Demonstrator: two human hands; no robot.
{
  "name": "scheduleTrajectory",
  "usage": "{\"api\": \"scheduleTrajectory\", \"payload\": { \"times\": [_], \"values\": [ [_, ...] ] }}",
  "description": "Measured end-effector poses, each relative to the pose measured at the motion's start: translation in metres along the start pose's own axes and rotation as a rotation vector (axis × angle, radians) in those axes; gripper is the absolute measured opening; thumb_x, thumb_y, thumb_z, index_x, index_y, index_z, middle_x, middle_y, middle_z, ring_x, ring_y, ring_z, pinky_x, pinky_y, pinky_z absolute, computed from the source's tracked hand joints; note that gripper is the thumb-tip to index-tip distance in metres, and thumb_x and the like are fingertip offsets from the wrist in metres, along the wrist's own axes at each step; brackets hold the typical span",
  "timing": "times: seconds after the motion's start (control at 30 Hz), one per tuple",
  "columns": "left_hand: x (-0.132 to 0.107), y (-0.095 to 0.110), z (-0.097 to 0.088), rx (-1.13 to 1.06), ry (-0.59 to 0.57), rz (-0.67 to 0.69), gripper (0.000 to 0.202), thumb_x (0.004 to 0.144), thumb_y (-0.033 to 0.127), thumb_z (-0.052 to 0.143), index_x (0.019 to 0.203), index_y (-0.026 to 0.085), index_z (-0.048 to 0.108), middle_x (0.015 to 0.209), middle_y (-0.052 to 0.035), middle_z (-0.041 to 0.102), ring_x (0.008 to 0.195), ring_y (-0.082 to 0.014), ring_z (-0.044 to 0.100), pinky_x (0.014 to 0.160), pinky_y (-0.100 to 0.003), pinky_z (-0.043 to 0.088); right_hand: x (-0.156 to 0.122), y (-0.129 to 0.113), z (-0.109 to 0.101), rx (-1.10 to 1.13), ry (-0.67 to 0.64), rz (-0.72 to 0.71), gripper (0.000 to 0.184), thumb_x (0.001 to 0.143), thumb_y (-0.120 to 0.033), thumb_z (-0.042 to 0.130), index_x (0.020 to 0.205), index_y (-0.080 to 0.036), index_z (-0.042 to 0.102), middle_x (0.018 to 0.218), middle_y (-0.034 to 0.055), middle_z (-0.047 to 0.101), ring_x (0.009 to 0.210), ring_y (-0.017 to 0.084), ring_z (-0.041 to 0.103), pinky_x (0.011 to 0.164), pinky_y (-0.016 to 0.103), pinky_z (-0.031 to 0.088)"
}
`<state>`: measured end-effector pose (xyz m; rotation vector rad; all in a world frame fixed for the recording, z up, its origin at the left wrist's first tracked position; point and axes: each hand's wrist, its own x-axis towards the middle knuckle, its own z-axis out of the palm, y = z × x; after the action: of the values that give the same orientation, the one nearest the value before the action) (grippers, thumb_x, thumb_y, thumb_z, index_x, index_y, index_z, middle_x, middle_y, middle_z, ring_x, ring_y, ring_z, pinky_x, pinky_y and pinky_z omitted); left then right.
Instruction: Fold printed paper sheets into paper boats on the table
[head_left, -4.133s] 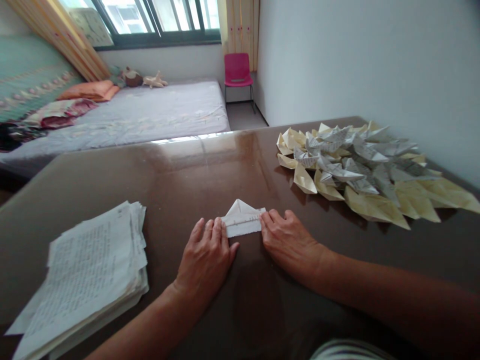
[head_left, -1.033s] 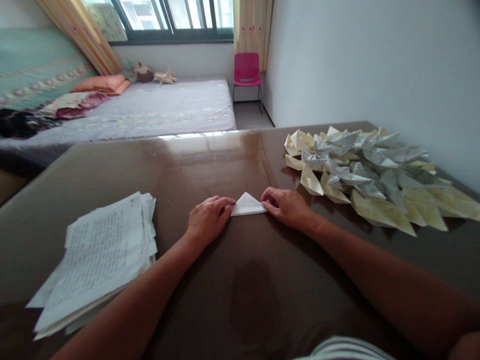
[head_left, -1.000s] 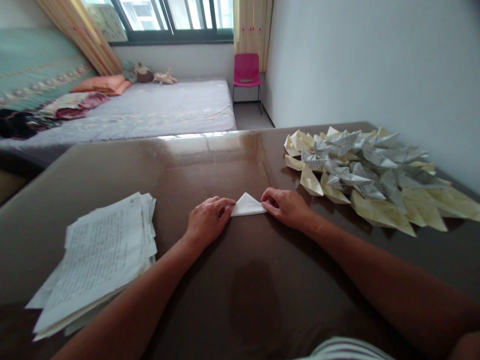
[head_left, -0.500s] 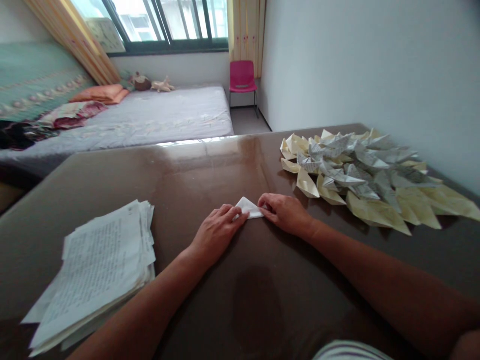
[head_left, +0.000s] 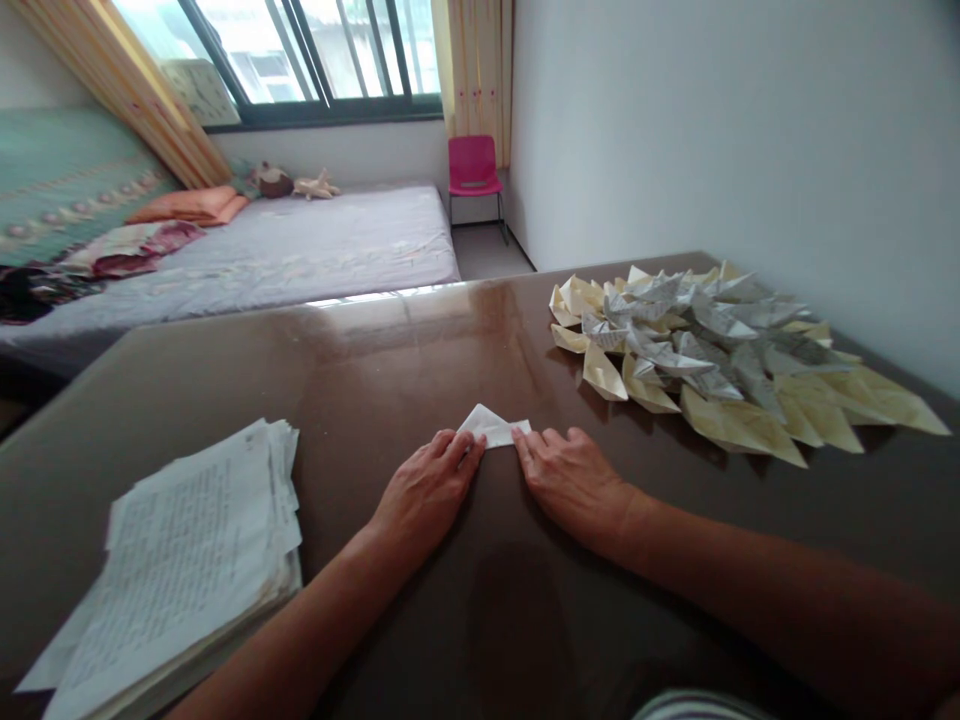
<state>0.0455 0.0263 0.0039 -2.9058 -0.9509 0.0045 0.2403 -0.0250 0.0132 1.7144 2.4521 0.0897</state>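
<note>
A small piece of white folded paper [head_left: 491,428] lies on the brown table, with a peak at its left part and a short flap to the right. My left hand [head_left: 431,475] holds the left side, fingers bent together over the lower left edge. At the other end, my right hand [head_left: 574,485] presses the flap's corner with its fingertips, thumb hidden beneath the hand. Both hands rest low against the tabletop, with the middle of the paper showing between them.
Many folded paper boats [head_left: 675,340], cream and grey-white, lie grouped at the right by the wall. A stack of written sheets [head_left: 195,540] sits at the left beside my forearm. Beyond the table [head_left: 375,370] are a bed [head_left: 345,235] and a pink chair [head_left: 473,165].
My right hand has turned from a pinch at the paper's right corner to lying flatter, fingertips pressing it. More of the right flap shows. The view has tilted slightly up.
</note>
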Motion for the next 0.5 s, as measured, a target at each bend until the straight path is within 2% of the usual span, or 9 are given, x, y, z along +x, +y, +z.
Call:
{"api": "scheduleTrajectory", "payload": {
  "times": [0.17, 0.23, 0.33, 0.4, 0.5],
  "values": [
    [-0.003, -0.001, -0.001, 0.023, -0.001, -0.022, 0.041, 0.09, 0.012, 0.047, 0.131, 0.013, 0.049, 0.119, -0.0098, 0.057, 0.106, -0.0237, 0.052, 0.088, -0.036, 0.054, -0.003, 0.007, -0.008, 0.006, -0.103, 0.051, 0.045, 0.089, -0.006, 0.039, 0.133, -0.006, 0.049, 0.103, 0.0204, 0.066, 0.082, 0.024, 0.063, 0.061, 0.034, 0.044],
    [-0.005, -0.002, 0.001, 0.018, 0.028, -0.028, 0.04, 0.089, 0.011, 0.047, 0.129, 0.013, 0.05, 0.117, -0.0096, 0.058, 0.103, -0.0233, 0.053, 0.086, -0.035, 0.054, -0.001, 0.014, -0.013, 0.031, -0.109, 0.054, 0.038, 0.089, -0.008, 0.041, 0.123, -0.009, 0.056, 0.099, 0.0178, 0.066, 0.082, 0.024, 0.063, 0.06, 0.032, 0.044],
    [-0.006, -0.006, 0.005, -0.009, 0.119, -0.03, 0.036, 0.089, 0.011, 0.047, 0.125, 0.014, 0.054, 0.111, -0.0093, 0.06, 0.1, -0.0225, 0.053, 0.085, -0.035, 0.054, 0.009, 0.032, -0.016, 0.13, 0.014, 0.063, 0.022, 0.092, -0.019, 0.044, 0.101, -0.016, 0.064, 0.097, 0.0121, 0.065, 0.088, 0.023, 0.061, 0.065, 0.031, 0.043],
    [-0.006, -0.008, 0.007, -0.03, 0.182, -0.023, 0.033, 0.09, 0.013, 0.047, 0.121, 0.014, 0.056, 0.108, -0.0096, 0.061, 0.097, -0.0221, 0.054, 0.085, -0.036, 0.054, 0.018, 0.045, -0.011, 0.249, 0.119, 0.088, 0.023, 0.095, -0.032, 0.044, 0.099, -0.019, 0.062, 0.102, 0.01, 0.062, 0.095, 0.022, 0.058, 0.069, 0.029, 0.043],
    [-0.005, -0.009, 0.008, -0.032, 0.229, -0.024, 0.028, 0.09, 0.015, 0.047, 0.115, 0.014, 0.058, 0.106, -0.01, 0.061, 0.095, -0.0218, 0.055, 0.082, -0.035, 0.054, 0.03, 0.059, 0.004, 0.457, 0.146, 0.083, 0.026, 0.089, -0.043, 0.055, 0.098, -0.02, 0.061, 0.103, 0.0064, 0.059, 0.095, 0.018, 0.057, 0.071, 0.025, 0.042]
  ]
}}
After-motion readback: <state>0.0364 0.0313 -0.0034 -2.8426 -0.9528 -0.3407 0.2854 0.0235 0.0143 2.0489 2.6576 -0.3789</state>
